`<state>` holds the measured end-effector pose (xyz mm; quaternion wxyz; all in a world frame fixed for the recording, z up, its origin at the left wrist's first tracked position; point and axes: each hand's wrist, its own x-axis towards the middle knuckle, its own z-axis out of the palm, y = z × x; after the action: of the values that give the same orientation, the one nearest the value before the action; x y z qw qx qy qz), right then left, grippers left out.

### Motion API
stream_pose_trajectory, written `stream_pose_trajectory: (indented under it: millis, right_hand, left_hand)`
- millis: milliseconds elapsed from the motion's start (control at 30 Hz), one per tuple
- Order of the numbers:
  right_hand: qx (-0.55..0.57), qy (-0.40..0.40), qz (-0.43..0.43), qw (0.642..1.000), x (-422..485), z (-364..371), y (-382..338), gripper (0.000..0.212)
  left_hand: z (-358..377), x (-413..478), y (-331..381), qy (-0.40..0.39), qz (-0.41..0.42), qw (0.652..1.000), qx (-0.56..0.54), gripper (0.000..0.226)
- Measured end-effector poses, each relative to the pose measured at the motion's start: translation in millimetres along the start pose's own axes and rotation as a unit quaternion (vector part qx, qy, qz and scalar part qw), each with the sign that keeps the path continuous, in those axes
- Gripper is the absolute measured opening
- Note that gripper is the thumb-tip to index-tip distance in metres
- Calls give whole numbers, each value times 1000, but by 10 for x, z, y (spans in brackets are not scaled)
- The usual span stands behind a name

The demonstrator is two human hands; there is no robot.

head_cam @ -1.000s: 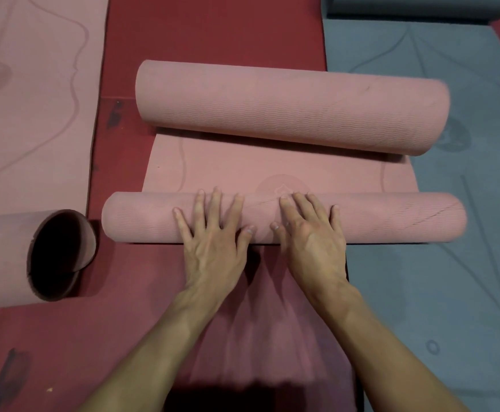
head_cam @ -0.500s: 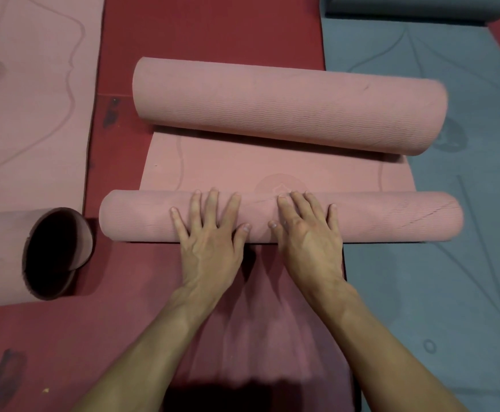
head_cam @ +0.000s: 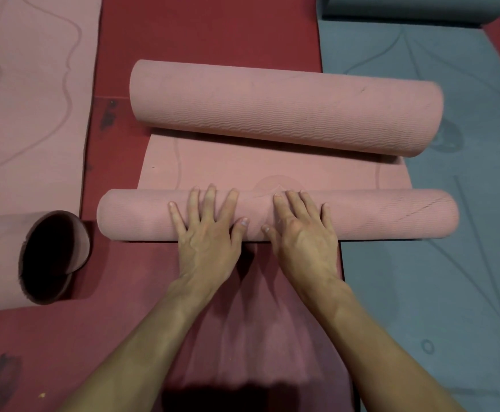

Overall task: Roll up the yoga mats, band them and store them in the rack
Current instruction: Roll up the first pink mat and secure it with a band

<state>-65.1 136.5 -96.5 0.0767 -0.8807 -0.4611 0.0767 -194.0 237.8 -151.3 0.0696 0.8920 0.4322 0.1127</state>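
I am pressing my left hand [head_cam: 210,236] and right hand [head_cam: 302,236] flat, fingers spread, on the thin roll [head_cam: 376,215] lying just this side of the thick roll [head_cam: 287,108] — both palms are crowding its middle, so uneven pushing is risking loose, skewed ends.

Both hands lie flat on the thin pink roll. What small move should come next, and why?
Probably push the thin pink foam roll a little forward with both palms. The left hand and the right hand press on its middle with straight fingers, and a flat stretch of pink mat lies unrolled between it and the thicker pink roll beyond.
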Motion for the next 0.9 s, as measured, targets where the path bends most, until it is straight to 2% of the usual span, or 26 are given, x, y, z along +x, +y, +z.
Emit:
stream_pose_trajectory:
  millis: [400, 533, 767, 900]
  right_hand:
    - [-4, -22, 7, 1000, -28, -61, -35, 65]
    - [-27, -5, -12, 1000, -49, -75, -72, 67]
    - [-22, -28, -31, 999, 116, -80, 4, 73]
    - [-8, -23, -24, 999, 127, -82, -7, 72]
  left_hand:
    - [-26, -36, 11, -4, 1, 1000, -4, 61]
    - [-34, -36, 8, -13, -2, 1000, -13, 61]
    - [-88, 113, 12, -36, -10, 999, -15, 65]
    - [-96, 80, 34, -23, 16, 1000, 10, 71]
